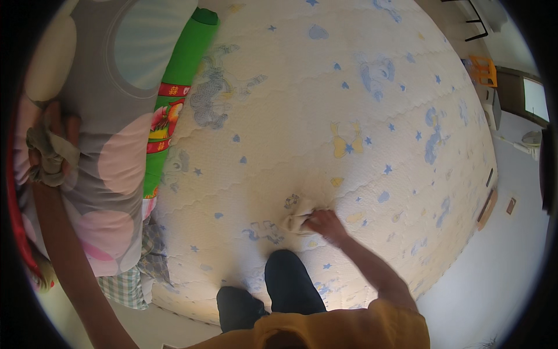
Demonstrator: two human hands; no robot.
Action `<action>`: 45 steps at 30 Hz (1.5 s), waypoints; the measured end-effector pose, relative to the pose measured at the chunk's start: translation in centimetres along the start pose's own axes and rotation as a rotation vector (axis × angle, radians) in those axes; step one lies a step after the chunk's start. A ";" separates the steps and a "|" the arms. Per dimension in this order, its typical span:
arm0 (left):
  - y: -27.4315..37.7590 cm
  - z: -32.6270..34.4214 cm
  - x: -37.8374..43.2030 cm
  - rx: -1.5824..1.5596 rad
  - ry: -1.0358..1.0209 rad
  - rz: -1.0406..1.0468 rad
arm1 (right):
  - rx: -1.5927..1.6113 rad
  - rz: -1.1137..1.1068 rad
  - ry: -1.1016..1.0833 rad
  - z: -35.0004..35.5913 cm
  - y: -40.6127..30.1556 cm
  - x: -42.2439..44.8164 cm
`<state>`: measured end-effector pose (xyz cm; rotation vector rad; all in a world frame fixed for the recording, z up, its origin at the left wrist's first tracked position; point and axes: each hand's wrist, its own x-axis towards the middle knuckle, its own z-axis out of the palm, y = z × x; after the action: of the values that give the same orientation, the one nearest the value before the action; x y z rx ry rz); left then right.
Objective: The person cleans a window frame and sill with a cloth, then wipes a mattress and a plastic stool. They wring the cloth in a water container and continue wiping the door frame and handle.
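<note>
My right hand (pixel 327 224) grips the mattress's quilted cover (pixel 279 157), bunching a fold of cream fabric (pixel 301 218) just in front of my knees. That cover is printed with blue and yellow animals, stars and hearts. At the far left, my left hand (pixel 56 139) has its fingers around a knotted grey-green cloth (pixel 52 159), above a pile of folded bedding (pixel 87 118) in grey and pink. Whether the cloth is tied to something under it, I cannot tell.
A green and red patterned textile (pixel 181 74) lies along the bedding's edge. Below are checked fabrics (pixel 124 285). Beyond the mattress stand an orange plastic stool (pixel 484 71) and a white fan (pixel 529 144). A brown flat object (pixel 487 209) lies by the right edge.
</note>
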<state>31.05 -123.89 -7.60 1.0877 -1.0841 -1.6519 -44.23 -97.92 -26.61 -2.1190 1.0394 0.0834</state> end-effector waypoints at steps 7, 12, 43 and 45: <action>-0.1 0.9 1.6 0.013 -0.017 -0.014 | -0.528 0.539 1.083 -21.3 19.0 12.1; -0.5 1.2 -1.4 0.013 0.057 -0.018 | -0.319 0.245 0.852 -19.1 8.3 10.7; -0.2 5.2 -1.5 0.133 0.402 -0.113 | -0.296 0.539 0.851 -20.5 15.8 29.1; 1.4 7.9 -1.5 0.226 0.557 -0.156 | -0.250 0.540 0.828 -20.4 15.7 29.4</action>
<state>24.22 -121.28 -4.08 1.6912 -0.8395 -1.2375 -40.81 -136.43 -32.37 -2.0476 2.1653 -0.4642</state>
